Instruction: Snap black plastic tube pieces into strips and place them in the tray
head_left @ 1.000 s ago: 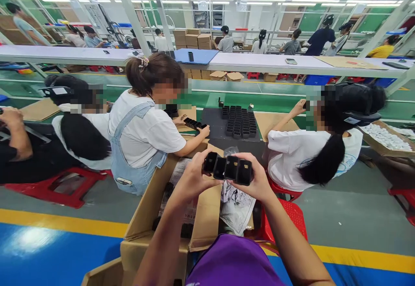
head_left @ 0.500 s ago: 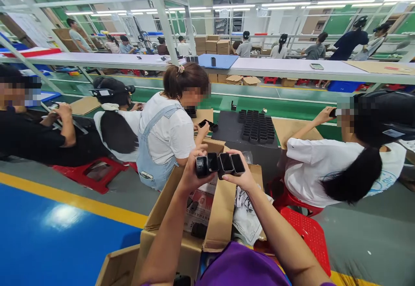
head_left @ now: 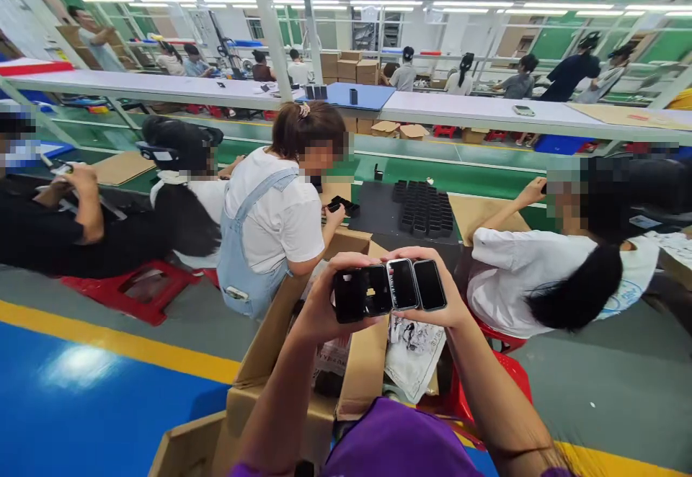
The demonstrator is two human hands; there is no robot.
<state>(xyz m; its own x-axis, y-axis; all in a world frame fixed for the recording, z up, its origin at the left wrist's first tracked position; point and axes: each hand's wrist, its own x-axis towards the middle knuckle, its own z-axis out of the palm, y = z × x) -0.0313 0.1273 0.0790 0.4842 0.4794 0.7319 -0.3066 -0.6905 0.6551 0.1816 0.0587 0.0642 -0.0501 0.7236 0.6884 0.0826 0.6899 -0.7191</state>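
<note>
Several black rectangular cases stand side by side in a row between my two hands, above an open cardboard box [head_left: 367, 362]. Closed around the left end of the row is my left hand [head_left: 318, 304], gripping the dark cases [head_left: 361, 295]. My right hand [head_left: 451, 293] is wrapped round the right end, thumb below and fingers above, on two cases with pale rims [head_left: 416, 286]. The cases touch one another, their glossy faces turned up toward me. Newspaper [head_left: 331, 356] and dark items lie inside the box under my hands.
Many black cases [head_left: 424, 207] stand in rows on a dark mat [head_left: 373, 207] ahead. A person in overalls [head_left: 281, 210] sits front left; another person in white [head_left: 513, 275] sits at right. A printed white bag [head_left: 414, 358] and red stool [head_left: 513, 376] are near my right arm.
Both hands have come closer to me and slightly right with the row of cases, which is tilted so its faces show more. The view has shifted a little.
</note>
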